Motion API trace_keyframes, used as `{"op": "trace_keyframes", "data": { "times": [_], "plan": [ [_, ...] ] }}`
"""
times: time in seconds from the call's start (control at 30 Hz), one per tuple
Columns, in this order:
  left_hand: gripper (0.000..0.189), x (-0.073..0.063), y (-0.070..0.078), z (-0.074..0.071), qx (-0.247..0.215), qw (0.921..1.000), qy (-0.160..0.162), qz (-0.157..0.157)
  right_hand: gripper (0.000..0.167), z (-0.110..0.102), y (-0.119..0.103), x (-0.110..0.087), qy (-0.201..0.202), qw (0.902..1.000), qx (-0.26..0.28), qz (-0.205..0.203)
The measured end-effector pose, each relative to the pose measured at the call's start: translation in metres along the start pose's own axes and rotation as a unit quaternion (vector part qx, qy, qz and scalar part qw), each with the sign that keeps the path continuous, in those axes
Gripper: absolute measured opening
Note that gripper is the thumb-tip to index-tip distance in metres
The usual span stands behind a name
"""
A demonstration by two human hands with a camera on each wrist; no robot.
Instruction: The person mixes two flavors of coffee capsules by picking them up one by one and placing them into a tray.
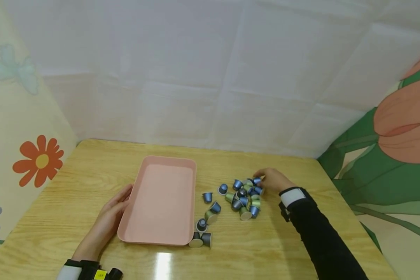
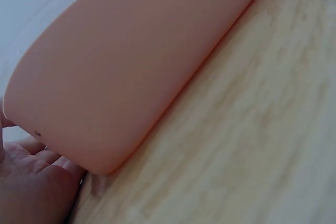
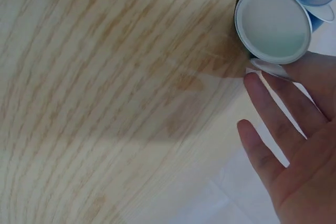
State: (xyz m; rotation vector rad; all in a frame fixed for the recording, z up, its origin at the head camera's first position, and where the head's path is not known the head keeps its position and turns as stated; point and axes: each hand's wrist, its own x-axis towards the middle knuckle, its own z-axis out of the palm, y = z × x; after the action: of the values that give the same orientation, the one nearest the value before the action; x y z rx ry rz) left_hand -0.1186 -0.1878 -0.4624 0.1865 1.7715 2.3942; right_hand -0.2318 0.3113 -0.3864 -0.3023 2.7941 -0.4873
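A shallow pink tray [image 1: 162,198] lies on the wooden table. Along its left side rests my left hand [image 1: 113,212], fingers at the outer wall. The left wrist view shows that palm [image 2: 34,182] low beside the tray's end wall [image 2: 105,103]. My right hand [image 1: 273,181] reaches the far right edge of a heap of coffee capsules [image 1: 243,200] in blue, green and dark grey. From the right wrist, its fingers [image 3: 270,111] look extended and spread, and a fingertip meets the underside of a capsule with a pale lid [image 3: 274,27].
More loose capsules lie between tray and heap: a blue one [image 1: 207,197], a green one [image 1: 210,217] and several dark ones [image 1: 202,225] close to the tray's lower right corner. Behind the table [image 1: 101,163] hangs a white cloth [image 1: 182,97]. Printed panels stand at both sides.
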Motion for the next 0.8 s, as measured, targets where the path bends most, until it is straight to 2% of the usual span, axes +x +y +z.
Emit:
{"op": "trace_keyframes", "data": {
  "times": [0.2, 0.4, 0.5, 0.8],
  "plan": [
    [0.059, 0.002, -0.002, 0.002, 0.013, 0.9999, 0.003, -0.002, 0.027, -0.001, 0.0, -0.002, 0.022, 0.9996, -0.016, 0.011],
    [0.058, -0.002, -0.002, -0.002, 0.03, 0.9994, 0.016, 0.01, 0.027, 0.002, -0.009, 0.003, 0.049, 0.9985, -0.024, -0.012],
    [0.059, -0.002, -0.002, -0.003, 0.032, 0.9994, 0.009, 0.009, 0.027, 0.001, -0.016, 0.006, 0.056, 0.9977, -0.035, -0.015],
    [0.058, -0.001, -0.001, -0.002, 0.046, 0.9988, 0.015, 0.001, 0.031, -0.007, -0.059, 0.022, 0.063, 0.9957, -0.051, -0.045]
  ]
}}
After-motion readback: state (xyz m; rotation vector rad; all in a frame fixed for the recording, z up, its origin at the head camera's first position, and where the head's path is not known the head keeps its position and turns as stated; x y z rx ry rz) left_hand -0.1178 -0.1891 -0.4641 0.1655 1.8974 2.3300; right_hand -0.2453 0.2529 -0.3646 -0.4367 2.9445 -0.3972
